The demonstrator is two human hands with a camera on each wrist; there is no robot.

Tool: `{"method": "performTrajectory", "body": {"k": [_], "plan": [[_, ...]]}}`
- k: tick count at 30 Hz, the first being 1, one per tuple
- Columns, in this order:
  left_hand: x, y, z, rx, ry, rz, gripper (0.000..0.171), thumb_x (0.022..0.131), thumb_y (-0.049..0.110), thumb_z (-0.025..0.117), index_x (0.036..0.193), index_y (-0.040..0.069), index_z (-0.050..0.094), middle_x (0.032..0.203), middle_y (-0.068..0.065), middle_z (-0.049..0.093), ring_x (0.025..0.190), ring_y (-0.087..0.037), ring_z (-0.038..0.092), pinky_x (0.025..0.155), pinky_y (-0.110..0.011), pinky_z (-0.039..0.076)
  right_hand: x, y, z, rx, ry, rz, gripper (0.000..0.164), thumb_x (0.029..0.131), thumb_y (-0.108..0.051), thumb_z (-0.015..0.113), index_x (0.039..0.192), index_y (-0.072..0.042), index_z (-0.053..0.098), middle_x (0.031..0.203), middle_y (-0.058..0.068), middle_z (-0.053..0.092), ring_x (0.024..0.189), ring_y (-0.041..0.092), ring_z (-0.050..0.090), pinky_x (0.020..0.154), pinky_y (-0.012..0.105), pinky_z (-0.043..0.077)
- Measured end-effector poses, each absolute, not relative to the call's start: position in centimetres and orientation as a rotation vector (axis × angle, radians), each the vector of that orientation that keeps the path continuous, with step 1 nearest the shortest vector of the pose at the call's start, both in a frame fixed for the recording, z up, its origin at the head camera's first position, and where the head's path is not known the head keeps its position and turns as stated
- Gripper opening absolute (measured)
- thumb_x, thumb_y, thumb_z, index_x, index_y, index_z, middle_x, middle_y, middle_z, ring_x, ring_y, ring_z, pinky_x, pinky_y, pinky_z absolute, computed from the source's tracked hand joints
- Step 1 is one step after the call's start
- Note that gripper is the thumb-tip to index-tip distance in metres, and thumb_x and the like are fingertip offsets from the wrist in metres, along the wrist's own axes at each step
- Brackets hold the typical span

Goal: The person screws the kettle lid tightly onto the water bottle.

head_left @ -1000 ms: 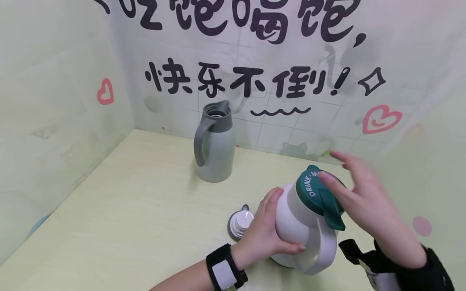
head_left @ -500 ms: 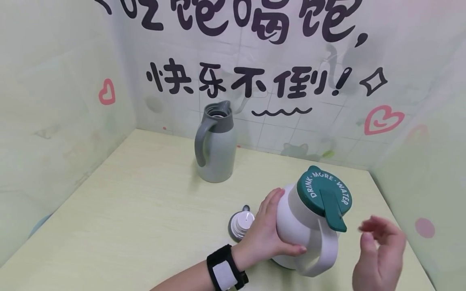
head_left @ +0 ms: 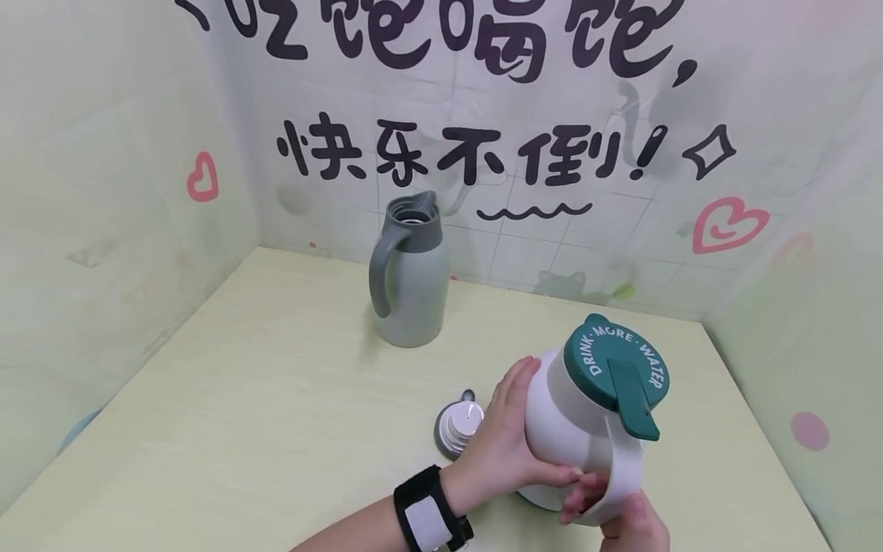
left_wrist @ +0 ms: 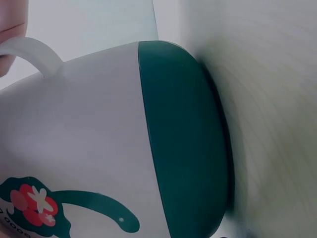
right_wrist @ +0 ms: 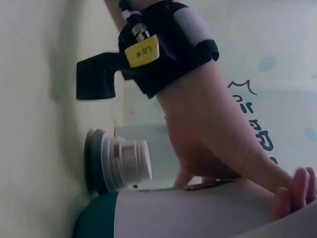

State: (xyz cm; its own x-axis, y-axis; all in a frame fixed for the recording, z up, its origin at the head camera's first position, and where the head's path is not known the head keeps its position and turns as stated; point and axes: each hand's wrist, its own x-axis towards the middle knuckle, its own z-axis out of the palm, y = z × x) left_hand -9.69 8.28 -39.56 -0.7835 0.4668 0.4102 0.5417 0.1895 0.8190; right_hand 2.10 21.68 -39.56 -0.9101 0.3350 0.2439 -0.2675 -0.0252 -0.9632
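Note:
A white thermos jug [head_left: 555, 422] with a green lid [head_left: 617, 364] lettered "DRINK MORE WATER" stands on the table at right. Its green base [left_wrist: 183, 139] and a printed flower show in the left wrist view. My left hand [head_left: 500, 456] grips the jug's body from the left, thumb across the front. My right hand [head_left: 636, 527] holds the handle [head_left: 626, 464], fingertips through the loop and thumb outside. A grey-rimmed white stopper [head_left: 461, 423] lies left of the jug, partly behind my left hand.
Farther back stands a grey-green thermos jug [head_left: 414, 295], open at the top, its handle to the left. Printed cloth walls [head_left: 545, 245] enclose the pale wooden table [head_left: 276, 383] at the back and sides.
My right hand has come away from above the green lid, dropped to the right, then moved in and taken hold of the handle. The left hand keeps its grip; the jug stays put.

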Motion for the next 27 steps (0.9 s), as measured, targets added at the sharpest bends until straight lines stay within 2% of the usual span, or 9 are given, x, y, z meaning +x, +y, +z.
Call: {"method": "performTrajectory", "body": {"k": [2, 4, 7, 10, 16, 20, 27], "plan": [[-9.7, 8.3, -39.6, -1.003, -2.364, -1.675, 0.123, 0.060, 0.041, 0.091, 0.152, 0.028, 0.010, 0.153, 0.004, 0.017, 0.131, -0.018, 0.030, 0.100, -0.045, 0.037, 1.9, 20.4, -39.0, -0.182, -1.791, 1.961, 0.047, 0.106, -0.031, 0.027, 0.087, -0.008, 0.064, 0.067, 0.007, 0.057, 0.057, 0.020, 0.054, 0.055, 0.026, 0.044], [-9.7, 8.3, -39.6, -1.001, -2.360, -1.683, 0.124, 0.059, 0.041, 0.091, 0.152, 0.028, 0.010, 0.153, 0.003, 0.017, 0.131, -0.018, 0.031, 0.100, -0.046, 0.037, 1.8, 18.7, -38.0, -0.427, -1.740, 1.848, 0.051, 0.105, -0.034, 0.034, 0.075, -0.003, 0.060, 0.058, 0.009, 0.051, 0.049, 0.022, 0.048, 0.044, 0.029, 0.036], [-9.6, 8.2, -39.5, -1.000, -2.367, -1.717, 0.124, 0.060, 0.040, 0.091, 0.152, 0.030, 0.009, 0.154, 0.003, 0.017, 0.130, -0.018, 0.032, 0.100, -0.046, 0.037, 1.7, 17.0, -36.7, -0.667, -1.705, 1.724, 0.058, 0.103, -0.039, 0.039, 0.065, 0.004, 0.052, 0.053, 0.011, 0.045, 0.044, 0.023, 0.043, 0.039, 0.034, 0.024], [-9.6, 8.2, -39.3, -0.999, -2.379, -1.741, 0.123, 0.060, 0.040, 0.091, 0.152, 0.031, 0.009, 0.154, 0.004, 0.016, 0.130, -0.018, 0.033, 0.100, -0.046, 0.038, 1.5, 16.3, -36.0, -0.713, -1.667, 1.691, 0.062, 0.102, -0.041, 0.041, 0.062, 0.005, 0.047, 0.051, 0.011, 0.043, 0.041, 0.022, 0.039, 0.037, 0.035, 0.019], [-10.0, 8.4, -38.6, -0.968, -2.370, -1.793, 0.119, 0.060, 0.038, 0.091, 0.151, 0.029, 0.014, 0.149, 0.006, 0.022, 0.125, -0.016, 0.036, 0.099, -0.042, 0.038, 0.4, 16.7, -35.7, -0.615, -1.445, 1.816, 0.058, 0.101, -0.032, 0.049, 0.055, 0.004, 0.043, 0.049, 0.007, 0.041, 0.039, 0.020, 0.036, 0.039, 0.031, 0.024], [-10.9, 9.0, -37.8, -1.009, -2.337, -1.832, 0.116, 0.061, 0.038, 0.091, 0.150, 0.031, 0.016, 0.146, 0.010, 0.025, 0.121, -0.012, 0.040, 0.096, -0.038, 0.040, -0.6, 17.5, -35.6, -0.503, -1.377, 1.814, 0.055, 0.101, -0.026, 0.048, 0.054, 0.002, 0.044, 0.050, 0.005, 0.042, 0.039, 0.019, 0.034, 0.039, 0.024, 0.031], [-13.5, 10.2, -35.3, -1.095, -2.288, -1.798, 0.113, 0.062, 0.036, 0.091, 0.148, 0.030, 0.018, 0.142, 0.008, 0.030, 0.117, -0.010, 0.043, 0.092, -0.033, 0.043, -3.2, 19.1, -34.6, -0.029, -1.227, 1.861, 0.049, 0.100, -0.010, 0.047, 0.054, 0.006, 0.040, 0.049, 0.005, 0.040, 0.038, 0.016, 0.031, 0.037, 0.027, 0.022]]}}
